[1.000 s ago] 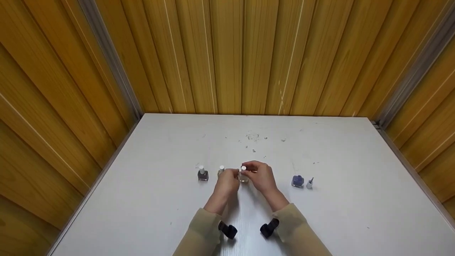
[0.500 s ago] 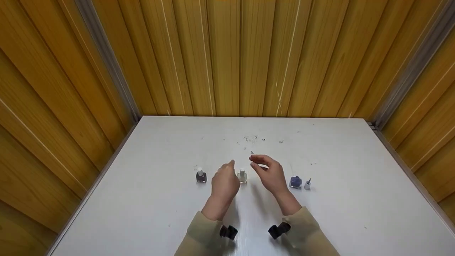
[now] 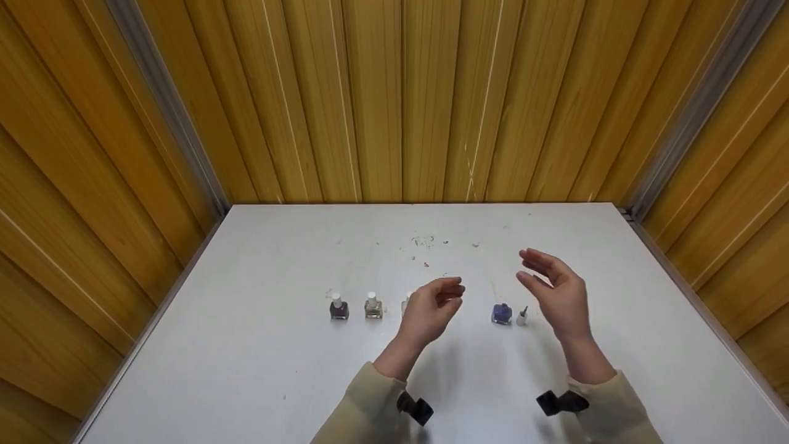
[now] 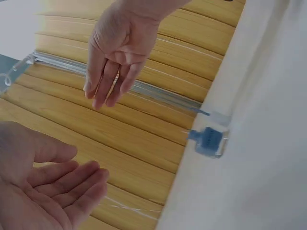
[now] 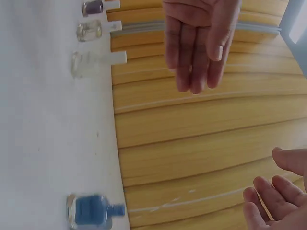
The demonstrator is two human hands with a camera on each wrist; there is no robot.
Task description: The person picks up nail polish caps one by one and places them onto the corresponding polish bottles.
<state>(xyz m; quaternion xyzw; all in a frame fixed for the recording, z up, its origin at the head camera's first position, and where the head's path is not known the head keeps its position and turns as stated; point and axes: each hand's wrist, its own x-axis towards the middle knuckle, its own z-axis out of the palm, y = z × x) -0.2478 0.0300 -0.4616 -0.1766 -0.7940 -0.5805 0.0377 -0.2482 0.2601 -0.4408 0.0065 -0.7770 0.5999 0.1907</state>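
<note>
My left hand (image 3: 428, 311) hovers over the white table, fingers loosely bent around nothing, partly hiding a clear nail polish bottle (image 5: 85, 64) with a white cap. Farther right, my right hand (image 3: 560, 299) is raised with fingers and thumb apart, also empty. Between the hands stands an uncapped blue nail polish bottle (image 3: 502, 314). Beside it, its white cap (image 3: 521, 319) stands on the table with the brush pointing up. To the left are two capped bottles: a dark nail polish bottle (image 3: 339, 309) and a pale yellowish nail polish bottle (image 3: 373, 307).
The white table (image 3: 259, 364) has dark specks and marks (image 3: 423, 240) towards its back. Wood-patterned panels (image 3: 370, 105) rise behind it and on both sides, with grey metal posts in the corners.
Both hands have let go of the clear bottle, which stays standing with its cap on. They have moved right and apart, the right hand farther, past the blue bottle.
</note>
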